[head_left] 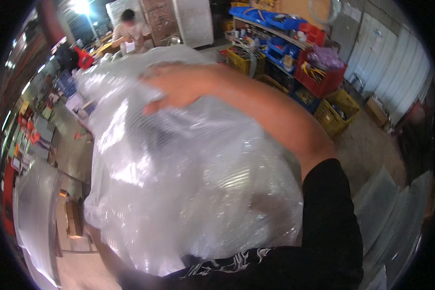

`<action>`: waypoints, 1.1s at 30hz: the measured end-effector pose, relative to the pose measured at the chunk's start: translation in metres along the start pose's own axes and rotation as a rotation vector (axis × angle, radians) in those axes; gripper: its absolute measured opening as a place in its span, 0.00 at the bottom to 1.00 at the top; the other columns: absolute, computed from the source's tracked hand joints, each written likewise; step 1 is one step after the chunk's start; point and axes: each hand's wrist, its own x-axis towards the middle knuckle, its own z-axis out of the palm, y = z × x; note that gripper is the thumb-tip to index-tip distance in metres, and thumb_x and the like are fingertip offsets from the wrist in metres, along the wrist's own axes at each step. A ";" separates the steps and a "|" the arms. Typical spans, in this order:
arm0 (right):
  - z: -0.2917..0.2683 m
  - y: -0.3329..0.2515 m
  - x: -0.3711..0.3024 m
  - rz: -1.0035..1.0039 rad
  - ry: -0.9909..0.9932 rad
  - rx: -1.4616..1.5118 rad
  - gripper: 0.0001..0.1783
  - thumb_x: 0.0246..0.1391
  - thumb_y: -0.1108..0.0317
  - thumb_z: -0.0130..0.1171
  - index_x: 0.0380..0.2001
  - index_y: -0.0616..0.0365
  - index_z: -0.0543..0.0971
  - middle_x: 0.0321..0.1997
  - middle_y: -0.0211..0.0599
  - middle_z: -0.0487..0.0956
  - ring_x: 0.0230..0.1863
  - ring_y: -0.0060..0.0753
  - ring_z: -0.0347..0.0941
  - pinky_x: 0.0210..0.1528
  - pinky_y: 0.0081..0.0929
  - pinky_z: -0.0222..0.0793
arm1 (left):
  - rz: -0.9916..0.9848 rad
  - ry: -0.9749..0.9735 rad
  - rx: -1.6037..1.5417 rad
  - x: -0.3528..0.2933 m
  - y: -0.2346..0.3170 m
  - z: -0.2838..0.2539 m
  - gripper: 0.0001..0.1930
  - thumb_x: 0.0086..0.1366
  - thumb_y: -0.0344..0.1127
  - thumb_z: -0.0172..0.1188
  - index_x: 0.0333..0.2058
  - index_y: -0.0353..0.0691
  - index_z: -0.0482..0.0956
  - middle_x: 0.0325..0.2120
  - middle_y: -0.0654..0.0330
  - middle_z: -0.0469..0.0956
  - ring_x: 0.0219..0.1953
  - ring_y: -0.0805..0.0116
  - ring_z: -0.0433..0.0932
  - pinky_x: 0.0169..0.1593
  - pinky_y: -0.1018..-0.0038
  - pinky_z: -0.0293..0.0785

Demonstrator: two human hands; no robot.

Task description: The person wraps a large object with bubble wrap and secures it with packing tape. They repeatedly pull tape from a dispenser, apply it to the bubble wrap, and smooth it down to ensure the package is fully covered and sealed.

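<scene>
A large bulky bundle of clear bubble wrap and plastic film (198, 164) fills the middle of the view, close against my body. My right hand (174, 87) reaches across its top, lying on the plastic with the thumb apart from the other fingers, which are a little blurred. My left forearm comes up along the bundle's lower left side, and my left hand (91, 231) is at its edge. The left fingers are hidden behind the plastic. What lies inside the wrapping cannot be made out.
Shelves with blue bins (278, 46), a red crate (319, 72) and a yellow crate (337, 113) stand at the far right. Wrapped sheets (36, 208) lean at the left, more (391, 212) at the right. Another person (130, 34) works at the back.
</scene>
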 end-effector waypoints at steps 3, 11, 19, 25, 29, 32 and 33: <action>-0.003 -0.004 -0.080 -0.218 0.062 -0.065 0.44 0.60 0.33 0.54 0.68 0.54 0.66 0.70 0.55 0.66 0.70 0.51 0.63 0.72 0.41 0.58 | 0.240 0.208 -0.073 -0.062 0.071 -0.104 0.22 0.74 0.42 0.45 0.55 0.33 0.78 0.55 0.48 0.78 0.56 0.53 0.77 0.60 0.59 0.72; -0.039 0.146 -0.429 0.068 -0.070 0.407 0.32 0.62 0.48 0.61 0.61 0.58 0.74 0.57 0.51 0.77 0.57 0.50 0.76 0.57 0.40 0.73 | 0.356 -0.174 -0.550 -0.363 0.354 -0.249 0.26 0.76 0.48 0.41 0.58 0.36 0.76 0.55 0.52 0.77 0.57 0.62 0.75 0.60 0.62 0.68; -0.014 0.322 -0.527 0.433 -0.063 0.687 0.26 0.63 0.53 0.63 0.53 0.66 0.78 0.45 0.48 0.83 0.46 0.33 0.80 0.51 0.31 0.75 | 0.664 -0.592 -0.077 -0.523 0.633 -0.135 0.34 0.71 0.58 0.53 0.65 0.37 0.66 0.63 0.47 0.69 0.64 0.49 0.68 0.67 0.56 0.63; 0.040 0.460 -0.525 0.420 -0.139 0.776 0.24 0.65 0.56 0.61 0.54 0.66 0.78 0.46 0.42 0.83 0.45 0.28 0.78 0.51 0.28 0.74 | 0.784 -0.108 0.505 -0.529 0.686 0.000 0.36 0.70 0.61 0.53 0.67 0.43 0.65 0.64 0.45 0.67 0.65 0.44 0.66 0.66 0.51 0.62; 0.051 0.578 -0.553 0.548 -0.061 0.802 0.23 0.65 0.55 0.60 0.51 0.66 0.79 0.42 0.40 0.85 0.45 0.30 0.80 0.51 0.30 0.74 | 0.712 -0.253 0.501 -0.490 0.684 0.038 0.22 0.74 0.49 0.51 0.57 0.42 0.77 0.57 0.53 0.76 0.58 0.49 0.75 0.60 0.51 0.68; 0.052 0.654 -0.571 0.845 -0.123 0.787 0.22 0.66 0.57 0.59 0.50 0.67 0.79 0.39 0.36 0.84 0.41 0.26 0.79 0.47 0.26 0.74 | 0.553 -0.358 0.474 -0.472 0.691 0.030 0.17 0.74 0.44 0.52 0.50 0.40 0.81 0.49 0.52 0.80 0.49 0.46 0.80 0.52 0.54 0.74; 0.053 0.675 -0.573 0.810 -0.116 0.770 0.21 0.66 0.57 0.58 0.50 0.66 0.79 0.38 0.35 0.83 0.39 0.25 0.79 0.45 0.26 0.74 | 0.610 -0.270 0.399 -0.466 0.698 0.022 0.15 0.73 0.42 0.53 0.48 0.39 0.81 0.47 0.51 0.80 0.47 0.46 0.80 0.51 0.54 0.75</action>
